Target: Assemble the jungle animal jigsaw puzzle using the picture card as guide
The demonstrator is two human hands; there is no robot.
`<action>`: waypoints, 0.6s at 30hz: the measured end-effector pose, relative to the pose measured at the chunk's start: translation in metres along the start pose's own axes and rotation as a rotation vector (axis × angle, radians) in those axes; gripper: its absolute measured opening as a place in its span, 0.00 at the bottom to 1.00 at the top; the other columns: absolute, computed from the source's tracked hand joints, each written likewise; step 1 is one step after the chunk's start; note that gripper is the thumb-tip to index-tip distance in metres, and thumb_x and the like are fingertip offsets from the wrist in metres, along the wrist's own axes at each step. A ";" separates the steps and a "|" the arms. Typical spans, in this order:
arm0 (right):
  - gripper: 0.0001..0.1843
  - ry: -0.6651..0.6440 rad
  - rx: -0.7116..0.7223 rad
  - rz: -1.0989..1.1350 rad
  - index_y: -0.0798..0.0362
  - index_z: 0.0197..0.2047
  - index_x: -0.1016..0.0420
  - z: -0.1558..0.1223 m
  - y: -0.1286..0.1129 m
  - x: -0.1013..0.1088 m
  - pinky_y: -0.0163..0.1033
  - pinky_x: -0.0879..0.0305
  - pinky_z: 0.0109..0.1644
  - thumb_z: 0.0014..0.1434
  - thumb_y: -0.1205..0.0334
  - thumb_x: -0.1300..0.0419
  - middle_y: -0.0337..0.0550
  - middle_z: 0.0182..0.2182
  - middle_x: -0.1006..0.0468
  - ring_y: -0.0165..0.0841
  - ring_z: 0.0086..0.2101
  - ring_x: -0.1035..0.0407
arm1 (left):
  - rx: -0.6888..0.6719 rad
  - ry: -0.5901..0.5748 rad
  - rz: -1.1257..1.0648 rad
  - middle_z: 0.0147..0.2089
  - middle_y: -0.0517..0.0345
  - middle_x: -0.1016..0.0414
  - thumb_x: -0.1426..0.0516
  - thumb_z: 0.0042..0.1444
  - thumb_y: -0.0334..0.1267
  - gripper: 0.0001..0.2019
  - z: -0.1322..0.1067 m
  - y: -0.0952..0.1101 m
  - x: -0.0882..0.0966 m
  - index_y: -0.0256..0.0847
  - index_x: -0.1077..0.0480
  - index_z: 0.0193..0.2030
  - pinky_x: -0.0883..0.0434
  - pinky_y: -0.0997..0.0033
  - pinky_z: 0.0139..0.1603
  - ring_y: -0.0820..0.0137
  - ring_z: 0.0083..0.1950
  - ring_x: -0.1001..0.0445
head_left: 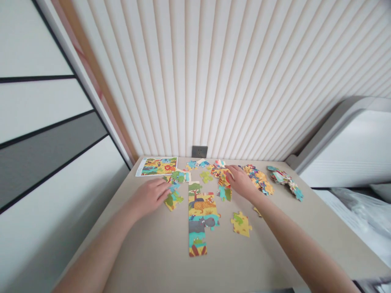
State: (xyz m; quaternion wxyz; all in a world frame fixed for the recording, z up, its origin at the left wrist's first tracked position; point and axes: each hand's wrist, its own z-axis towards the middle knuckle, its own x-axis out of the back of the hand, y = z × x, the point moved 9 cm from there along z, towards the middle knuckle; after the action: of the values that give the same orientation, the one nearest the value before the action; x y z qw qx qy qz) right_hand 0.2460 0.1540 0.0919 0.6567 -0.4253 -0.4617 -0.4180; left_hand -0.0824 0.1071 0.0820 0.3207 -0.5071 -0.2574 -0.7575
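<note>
Well, standing in this room, I see one person leaning over a beige surface (143,256), with two bare hands among many pieces of a children's jigsaw puzzle. The left hand (151,196) lies low, and its fingertips (166,188) are touching or almost touching a small group of green and blue pieces (172,199). Its grip is loose and open, the fingers a little curved, and it pinches nothing that I can see. The right hand (241,182) rests on a messy group of orange pieces (224,181), with the fingers lying close together, side by side. Its grip looks open too, but I cannot tell if some piece is held under those fingers.

Between the two hands lies one long joined column of pieces (198,219), printed with a tree, a spotted cat and a hippo. Just right of it is one loose yellow piece (241,224), and one more small piece (257,211) is near the right forearm (284,232). Farther back are two heaps: a nearer heap of pieces (259,179) just beside the right hand, and a farther heap of pieces (285,181) at the right. One printed picture card (156,166) with jungle animals lies at the back left corner, and one wall socket (199,151) sits low on the ribbed wall panel (214,81).
</note>
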 end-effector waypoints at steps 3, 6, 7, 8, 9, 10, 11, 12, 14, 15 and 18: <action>0.20 -0.029 0.036 0.042 0.49 0.62 0.25 -0.072 -0.009 0.009 0.47 0.32 0.63 0.74 0.52 0.48 0.50 0.56 0.21 0.41 0.57 0.27 | -0.181 -0.137 -0.061 0.43 0.54 0.21 0.49 0.73 0.39 0.12 0.000 0.060 -0.007 0.43 0.24 0.45 0.29 0.60 0.50 0.63 0.45 0.23; 0.26 -0.084 0.047 0.150 0.44 0.67 0.30 -0.139 -0.008 0.007 0.53 0.30 0.63 0.70 0.46 0.42 0.50 0.60 0.23 0.45 0.59 0.28 | -0.350 -0.174 -0.106 0.33 0.56 0.24 0.46 0.71 0.41 0.14 -0.007 0.116 -0.005 0.42 0.27 0.34 0.31 0.61 0.41 0.64 0.37 0.26; 0.29 -0.104 0.043 0.167 0.43 0.69 0.33 -0.156 -0.007 0.004 0.54 0.30 0.63 0.69 0.45 0.40 0.50 0.62 0.25 0.46 0.60 0.29 | -0.422 -0.178 -0.132 0.31 0.57 0.25 0.44 0.70 0.42 0.14 -0.012 0.134 -0.003 0.42 0.28 0.32 0.32 0.61 0.39 0.65 0.35 0.26; 0.32 -0.113 0.048 0.179 0.42 0.71 0.35 -0.168 -0.006 0.002 0.55 0.30 0.64 0.67 0.45 0.39 0.50 0.64 0.27 0.47 0.62 0.30 | -0.476 -0.185 -0.152 0.29 0.58 0.26 0.43 0.69 0.43 0.15 -0.016 0.148 -0.002 0.43 0.29 0.30 0.34 0.61 0.36 0.65 0.33 0.27; 0.36 -0.112 0.053 0.183 0.41 0.73 0.38 -0.178 -0.005 -0.001 0.56 0.31 0.66 0.66 0.45 0.37 0.51 0.66 0.28 0.48 0.63 0.32 | -0.511 -0.192 -0.162 0.28 0.59 0.27 0.42 0.68 0.43 0.15 -0.021 0.159 -0.001 0.43 0.30 0.29 0.35 0.61 0.33 0.66 0.31 0.28; 0.38 -0.101 0.055 0.185 0.41 0.74 0.40 -0.183 -0.004 -0.003 0.58 0.32 0.67 0.65 0.45 0.36 0.51 0.67 0.30 0.49 0.64 0.33 | -0.526 -0.193 -0.156 0.27 0.59 0.27 0.41 0.66 0.44 0.15 -0.025 0.166 0.000 0.43 0.30 0.29 0.36 0.61 0.31 0.66 0.30 0.29; 0.39 -0.085 0.055 0.185 0.41 0.74 0.40 -0.186 -0.004 -0.004 0.59 0.33 0.67 0.65 0.45 0.35 0.51 0.67 0.30 0.50 0.65 0.34 | -0.525 -0.187 -0.132 0.27 0.59 0.27 0.40 0.66 0.44 0.14 -0.028 0.170 0.001 0.43 0.30 0.29 0.37 0.60 0.29 0.66 0.29 0.30; 0.39 -0.067 0.051 0.186 0.41 0.74 0.40 -0.187 -0.004 -0.005 0.60 0.33 0.67 0.64 0.45 0.35 0.51 0.67 0.30 0.50 0.65 0.35 | -0.520 -0.175 -0.095 0.27 0.59 0.27 0.39 0.65 0.43 0.13 -0.031 0.171 0.001 0.43 0.30 0.29 0.38 0.60 0.29 0.65 0.29 0.30; 0.37 -0.042 0.041 0.199 0.41 0.73 0.38 -0.186 -0.004 -0.007 0.61 0.32 0.67 0.65 0.47 0.35 0.51 0.65 0.28 0.50 0.64 0.33 | -0.521 -0.138 -0.022 0.27 0.58 0.28 0.39 0.65 0.38 0.11 -0.037 0.168 0.002 0.43 0.31 0.30 0.38 0.61 0.29 0.65 0.30 0.30; 0.35 -0.039 0.044 0.213 0.41 0.72 0.37 -0.184 -0.006 -0.007 0.60 0.31 0.66 0.65 0.48 0.35 0.51 0.65 0.28 0.50 0.64 0.32 | -0.523 -0.116 -0.003 0.28 0.58 0.29 0.39 0.65 0.35 0.11 -0.040 0.163 0.002 0.42 0.31 0.30 0.37 0.62 0.30 0.65 0.31 0.31; 0.33 -0.043 0.096 0.270 0.42 0.72 0.36 -0.178 -0.013 -0.007 0.57 0.30 0.65 0.66 0.51 0.36 0.51 0.63 0.26 0.48 0.62 0.31 | -0.467 -0.042 -0.056 0.33 0.55 0.26 0.42 0.66 0.34 0.06 -0.047 0.140 0.001 0.42 0.28 0.36 0.30 0.61 0.41 0.63 0.39 0.27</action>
State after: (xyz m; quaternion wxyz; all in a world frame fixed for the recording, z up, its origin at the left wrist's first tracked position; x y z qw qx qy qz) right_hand 0.2764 -0.0171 0.0500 0.7164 -0.4608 -0.4336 -0.2939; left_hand -0.0068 -0.0196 0.0756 0.1684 -0.5757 -0.0958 -0.7944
